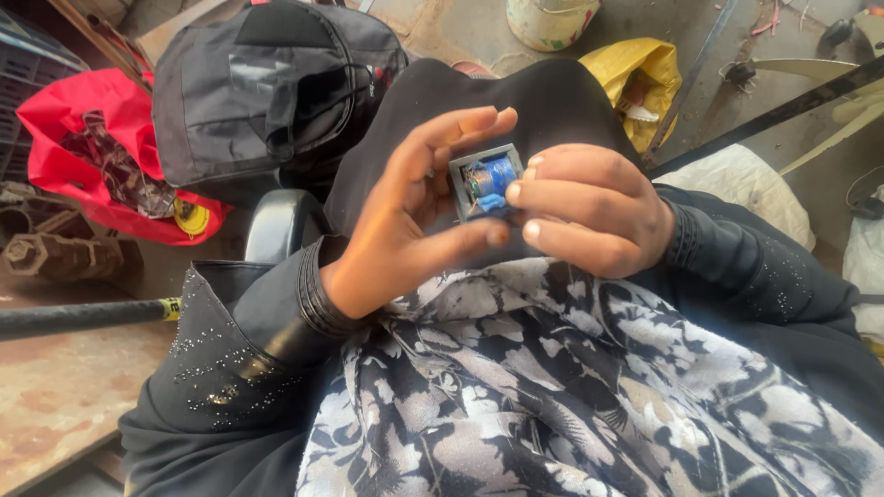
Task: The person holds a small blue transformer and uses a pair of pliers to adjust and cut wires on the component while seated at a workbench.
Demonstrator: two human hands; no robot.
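Note:
A small square transformer (485,180), with a grey metal frame around a blue wound coil, is held up over my lap. My left hand (414,212) cradles it from the left, fingers behind its top and thumb under its lower edge. My right hand (594,207) grips its right side, fingertips pressed on the frame and the blue tape. Both wrists wear black sleeves with small studs. Beneath the hands lies black cloth and a black-and-white floral fabric (571,387).
A black backpack (267,87) sits behind my left hand, a red bag (78,138) to its left. A yellow bag (640,78) and metal bars (783,110) lie at the upper right. A dark rod (83,316) crosses a rusty surface at the left.

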